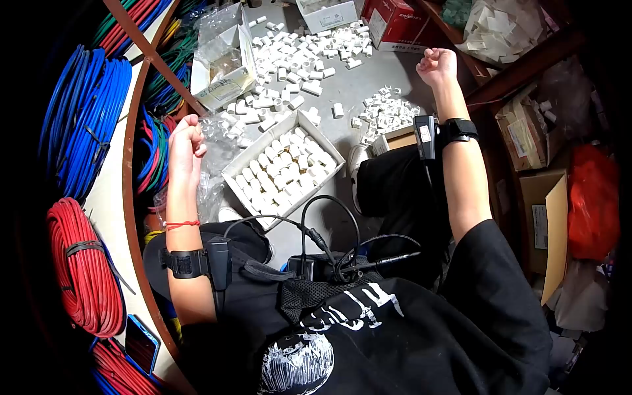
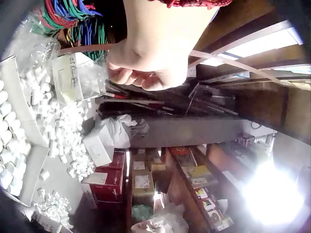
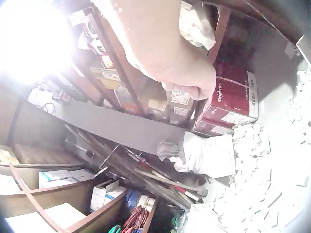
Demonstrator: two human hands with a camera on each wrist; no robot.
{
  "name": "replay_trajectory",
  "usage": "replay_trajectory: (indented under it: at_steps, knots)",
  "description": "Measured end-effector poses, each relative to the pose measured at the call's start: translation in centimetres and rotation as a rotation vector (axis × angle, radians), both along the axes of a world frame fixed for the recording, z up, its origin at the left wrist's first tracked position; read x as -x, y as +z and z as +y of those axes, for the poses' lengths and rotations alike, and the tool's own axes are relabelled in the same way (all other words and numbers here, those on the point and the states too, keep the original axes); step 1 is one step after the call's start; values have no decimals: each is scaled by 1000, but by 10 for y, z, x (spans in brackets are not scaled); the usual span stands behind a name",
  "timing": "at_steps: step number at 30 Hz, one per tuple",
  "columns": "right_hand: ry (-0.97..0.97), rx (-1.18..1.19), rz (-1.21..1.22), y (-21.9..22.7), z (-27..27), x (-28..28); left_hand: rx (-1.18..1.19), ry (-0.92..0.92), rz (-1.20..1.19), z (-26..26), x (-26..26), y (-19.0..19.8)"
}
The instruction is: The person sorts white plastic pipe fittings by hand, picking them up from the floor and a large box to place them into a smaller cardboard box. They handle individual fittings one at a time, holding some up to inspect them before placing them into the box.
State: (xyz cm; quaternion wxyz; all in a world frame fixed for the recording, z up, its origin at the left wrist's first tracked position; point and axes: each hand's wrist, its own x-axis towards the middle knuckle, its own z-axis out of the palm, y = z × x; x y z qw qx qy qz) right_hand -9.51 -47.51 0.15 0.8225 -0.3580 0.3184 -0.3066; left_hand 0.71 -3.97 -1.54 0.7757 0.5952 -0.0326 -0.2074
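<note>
The left hand (image 1: 186, 148) and right hand (image 1: 438, 67) curl closed around nothing visible, the box (image 1: 259, 145) nearer the left grip keeping white tubes (image 1: 264, 160) corralled.

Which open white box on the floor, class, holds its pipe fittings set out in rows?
The white box between the person's shoes: its pipe fittings sit in rows, whereas the box beyond it, at upper left, holds crumpled clear plastic.

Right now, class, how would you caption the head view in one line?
Left hand and right hand, both curled, flank an open box of white fittings.
</note>
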Motion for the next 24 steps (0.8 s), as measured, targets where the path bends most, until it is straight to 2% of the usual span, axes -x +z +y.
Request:
replay_trajectory:
  at_steps: [6,7,13,19,22,24]
  knots:
    - [-45,27,57,3,4,-2,-13,11,-8,-4,3,3]
    - [14,23,44,-1,-4,-3,-18,-13,-21,-3,4,3]
    - [66,48,71,-7,-12,-3,-8,-42,-19,-2,1,1]
    - [37,3,40,-5,-9,-4,-27,-85,-16,2,-3,-3]
    - [-39,62,91,3,6,-6,-94,37,-3,-4,2,1]
    - [-26,89,74,-6,-3,-8,-126,57,-17,-7,7,5]
